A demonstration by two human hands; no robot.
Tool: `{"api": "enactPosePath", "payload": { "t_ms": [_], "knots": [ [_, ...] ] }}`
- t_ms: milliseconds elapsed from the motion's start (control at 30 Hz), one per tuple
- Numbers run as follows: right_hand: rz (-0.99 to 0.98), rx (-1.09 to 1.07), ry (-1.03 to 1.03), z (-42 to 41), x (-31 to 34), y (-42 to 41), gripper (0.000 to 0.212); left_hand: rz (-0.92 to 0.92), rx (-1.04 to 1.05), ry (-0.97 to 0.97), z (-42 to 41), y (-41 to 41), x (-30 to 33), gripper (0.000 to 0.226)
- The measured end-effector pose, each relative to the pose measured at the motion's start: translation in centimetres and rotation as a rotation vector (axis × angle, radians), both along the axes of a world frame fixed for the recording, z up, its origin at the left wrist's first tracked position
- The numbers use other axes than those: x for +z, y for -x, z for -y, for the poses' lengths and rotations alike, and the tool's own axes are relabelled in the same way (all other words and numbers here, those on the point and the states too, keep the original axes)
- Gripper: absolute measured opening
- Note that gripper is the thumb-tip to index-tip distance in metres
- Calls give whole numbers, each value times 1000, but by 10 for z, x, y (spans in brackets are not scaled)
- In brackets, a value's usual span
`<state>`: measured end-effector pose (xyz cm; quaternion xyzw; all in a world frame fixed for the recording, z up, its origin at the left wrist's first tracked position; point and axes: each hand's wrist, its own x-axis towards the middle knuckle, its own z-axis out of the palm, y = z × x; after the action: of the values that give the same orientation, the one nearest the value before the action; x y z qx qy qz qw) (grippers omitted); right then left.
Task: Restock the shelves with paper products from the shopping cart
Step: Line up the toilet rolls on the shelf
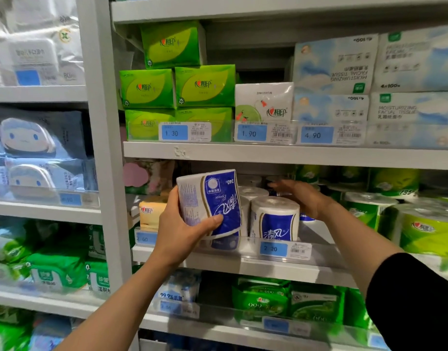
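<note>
A shop aisle of white shelves (243,154) packed with tissue. The left hand (177,234), fingers (212,221) wrapped round a blue roll (210,201), holds it tilted just left of the standing roll (274,217); the right hand (301,198), fingers loose and empty, reaches behind that roll. Best to upright it and seat it left of that roll; the cart is out of view and the rear rolls are blurred.

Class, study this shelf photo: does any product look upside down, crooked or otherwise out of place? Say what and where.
Two things stand out. The blue facial tissue pack stacked on the upper shelf sits upside down, its print inverted. The blue-and-white toilet roll in the left hand is tilted with its label inverted, unlike the upright roll beside it on the shelf; it is not yet shelved.
</note>
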<state>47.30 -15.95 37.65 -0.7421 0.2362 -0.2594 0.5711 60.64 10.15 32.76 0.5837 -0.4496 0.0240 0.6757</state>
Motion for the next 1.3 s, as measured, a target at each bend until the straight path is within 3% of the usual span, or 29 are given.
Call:
{"api": "enactPosePath", "payload": {
  "t_ms": [133,200,233,367,400,600,767,867,933,1000,1133,1300],
  "knots": [
    [177,-269,236,-20,-4,22,23,50,-79,-9,9,18,3,93],
    [308,-281,383,-36,-5,43,13,76,-122,-10,18,30,2,92],
    [345,-223,430,-42,-5,55,16,88,-142,0,24,36,3,90],
    [352,93,402,-68,-1,90,81,97,-245,42,52,64,6,89],
    [328,113,383,-73,-1,94,88,110,-268,40,59,72,7,92],
    [300,-141,421,-80,4,116,76,267,-387,-132,84,91,11,93],
    [261,-402,420,-50,0,139,81,650,259,-127,87,40,0,55],
    [201,-513,439,-34,-9,131,82,729,465,-396,81,28,0,51],
    [178,-521,442,-27,-18,121,85,724,520,-548,78,25,0,56],
    [142,-482,389,-21,-28,112,87,753,546,-582,74,23,1,58],
    [-20,-365,261,-21,-36,108,80,791,482,-521,69,14,4,45],
    [-140,-320,274,-23,-29,106,87,691,340,-457,73,9,4,43]
  ]
}}
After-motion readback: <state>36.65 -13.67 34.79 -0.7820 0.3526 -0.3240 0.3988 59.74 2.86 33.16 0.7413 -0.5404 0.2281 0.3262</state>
